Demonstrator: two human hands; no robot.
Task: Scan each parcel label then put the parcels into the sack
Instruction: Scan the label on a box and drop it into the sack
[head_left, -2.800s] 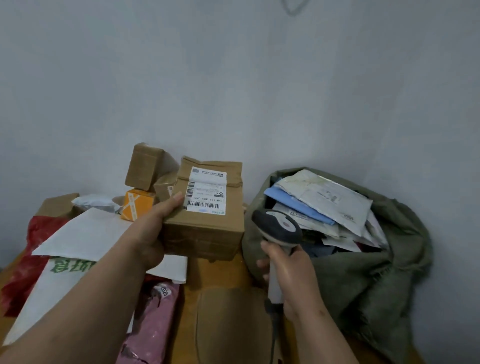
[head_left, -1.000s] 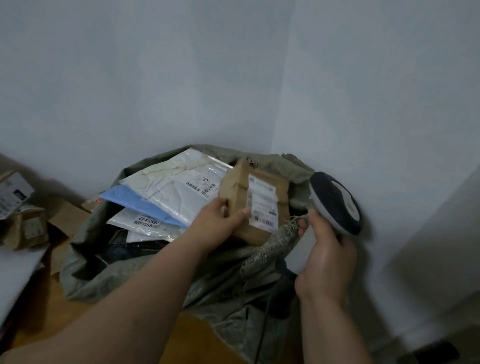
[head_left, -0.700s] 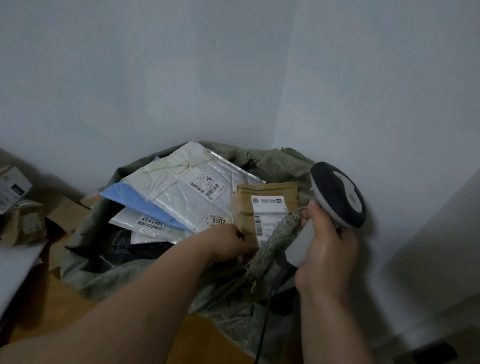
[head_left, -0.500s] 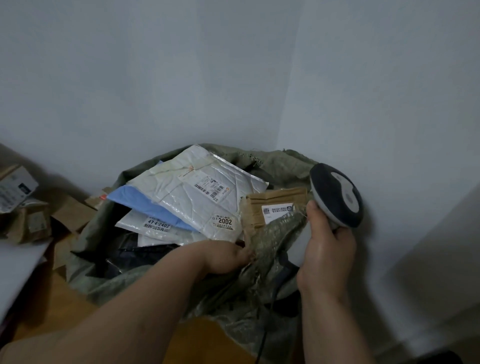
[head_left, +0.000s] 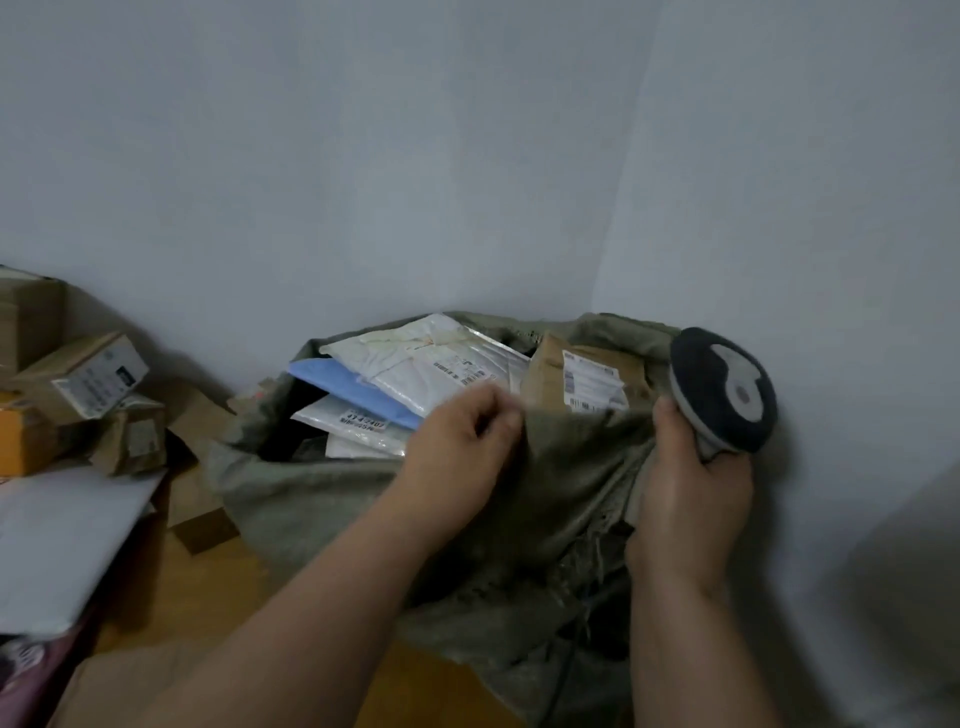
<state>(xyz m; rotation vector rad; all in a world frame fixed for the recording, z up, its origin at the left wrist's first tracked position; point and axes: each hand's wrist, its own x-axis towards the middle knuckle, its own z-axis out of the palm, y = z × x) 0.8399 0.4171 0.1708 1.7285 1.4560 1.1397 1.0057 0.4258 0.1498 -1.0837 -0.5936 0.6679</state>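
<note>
The green woven sack (head_left: 332, 493) stands open in the wall corner, stuffed with parcels. A brown cardboard box (head_left: 545, 376) with a white barcode label (head_left: 592, 382) lies inside it at the right, free of both hands. My left hand (head_left: 462, 447) pinches the sack's front rim just in front of that box. My right hand (head_left: 691, 478) grips the handle of the grey and black barcode scanner (head_left: 727, 389) beside the sack's right edge, with sack fabric bunched against its fingers.
A white padded mailer (head_left: 426, 364), a blue mailer (head_left: 353, 389) and other white bags fill the sack's left side. On the wooden table at left are several brown boxes (head_left: 83, 379), an orange box (head_left: 21, 439), a large white mailer (head_left: 57, 535) and a pink bag (head_left: 21, 670).
My left hand carried the brown box from the table into the sack, let it go, and now pinches the sack's rim, which has come up. The scanner stayed in my right hand.
</note>
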